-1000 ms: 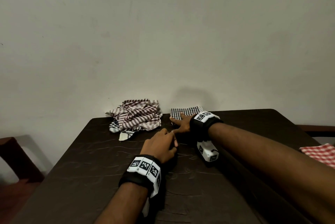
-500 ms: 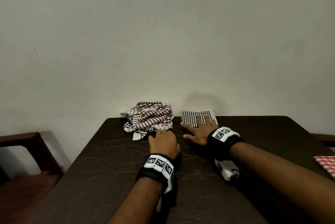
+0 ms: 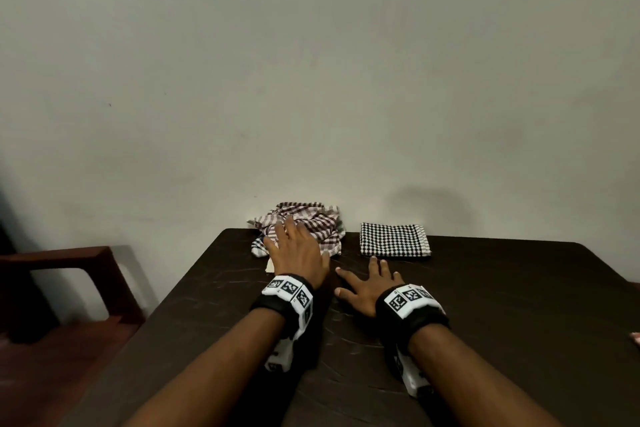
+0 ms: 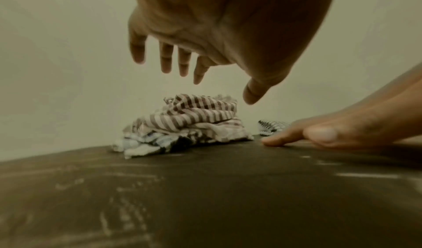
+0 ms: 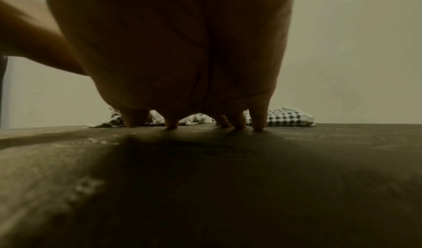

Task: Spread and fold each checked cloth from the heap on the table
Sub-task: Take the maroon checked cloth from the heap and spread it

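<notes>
Standing against the wall at the dark table's (image 3: 485, 288) far edge, a crumpled heap of checked cloths (image 3: 311, 224) lies left of a folded black-and-white cloth (image 3: 394, 239), apart from it. A wooden chair (image 3: 62, 274) sits off to the left. The left hand (image 3: 298, 250) hovers over the heap, fingers spread and relaxed, holding nothing. The right hand (image 3: 370, 284) lies flat on the table, just short of the folded cloth, fingers straight.

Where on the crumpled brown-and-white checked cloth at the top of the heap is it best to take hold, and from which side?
Probably pinch the raised top fold of the brown-and-white checked cloth, coming from above with the left hand, which hovers open over it. That cloth lies uppermost, so lifting there should free it from the cloths beneath.
</notes>
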